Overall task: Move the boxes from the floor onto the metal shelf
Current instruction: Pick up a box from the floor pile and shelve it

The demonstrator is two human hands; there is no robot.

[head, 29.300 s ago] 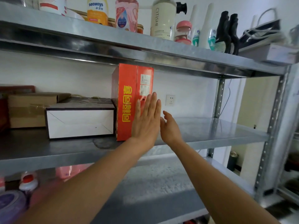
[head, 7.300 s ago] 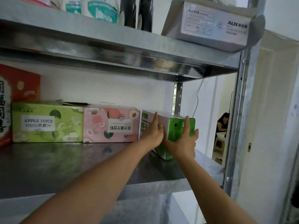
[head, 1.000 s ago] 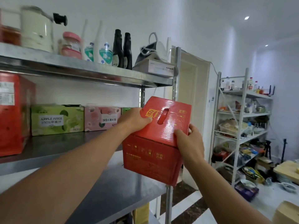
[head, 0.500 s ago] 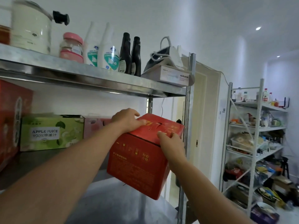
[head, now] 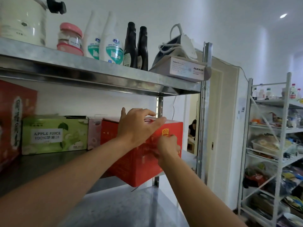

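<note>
We find red box now on metal shelf (prev. airborne); left grip loose on top, right grip unclear; step nrly done.

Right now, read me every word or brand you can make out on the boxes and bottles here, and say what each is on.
"APPLE JUICE": white label on the light green carton.
"100%": same label; the characters after it are unclear.
"AUX": pale flat box under the iron.
Too blurred to read: yellow print on the red cardboard box, the tall red box at left, the teal-labelled white bottles.
</note>
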